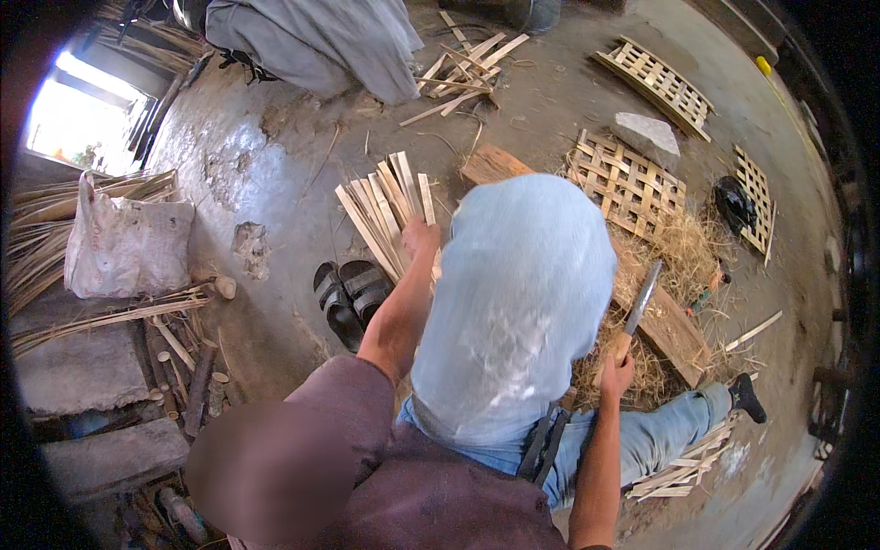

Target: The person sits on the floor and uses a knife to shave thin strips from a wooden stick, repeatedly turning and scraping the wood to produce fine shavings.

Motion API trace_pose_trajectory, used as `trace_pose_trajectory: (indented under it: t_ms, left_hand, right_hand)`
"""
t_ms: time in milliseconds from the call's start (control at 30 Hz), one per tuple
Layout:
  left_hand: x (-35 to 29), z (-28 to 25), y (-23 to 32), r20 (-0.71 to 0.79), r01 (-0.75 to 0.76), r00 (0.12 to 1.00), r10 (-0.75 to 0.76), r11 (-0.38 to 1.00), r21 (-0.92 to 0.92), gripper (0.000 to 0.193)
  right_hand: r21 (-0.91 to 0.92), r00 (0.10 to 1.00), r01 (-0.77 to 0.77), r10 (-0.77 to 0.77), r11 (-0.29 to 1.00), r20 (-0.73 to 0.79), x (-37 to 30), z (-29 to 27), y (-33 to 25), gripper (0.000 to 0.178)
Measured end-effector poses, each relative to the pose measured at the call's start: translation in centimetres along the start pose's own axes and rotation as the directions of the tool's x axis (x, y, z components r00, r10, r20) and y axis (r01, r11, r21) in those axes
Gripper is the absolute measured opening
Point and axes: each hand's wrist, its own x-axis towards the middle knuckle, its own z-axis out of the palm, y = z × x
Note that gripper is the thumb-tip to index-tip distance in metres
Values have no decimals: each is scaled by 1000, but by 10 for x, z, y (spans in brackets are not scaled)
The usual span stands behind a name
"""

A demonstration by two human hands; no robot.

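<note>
My left hand (422,236) is closed on a fanned bundle of pale bamboo strips (374,206), just left of my raised knee in light blue jeans. The lower ends of the strips are partly hidden behind the knee. On the right, my right hand (616,376) is wrapped around the wooden handle of a knife (643,298). Its long blade points up and away, over a wooden plank (674,339) and a heap of fibrous shavings (683,252). The blade touches no strip that I can see.
Woven bamboo panels (632,183) lie at the far right, one beside a pale stone (646,136). Black sandals (353,298) rest left of my knee. Loose strips (463,73) are scattered ahead. A white sack (128,240) stands at the left, with more strips beneath my outstretched right leg.
</note>
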Motion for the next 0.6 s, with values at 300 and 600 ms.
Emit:
trace_pose_trajectory:
  t_ms: [300,600]
  left_hand:
    - [-8,-32,36,151,104,968,198,229,-968,30]
    - [-28,-106,106,206,211,809,551,56,-976,70]
  right_hand:
    - [67,973,217,-221,974,63,24,9,72,49]
    - [124,985,133,-146,983,98,10,9,31,49]
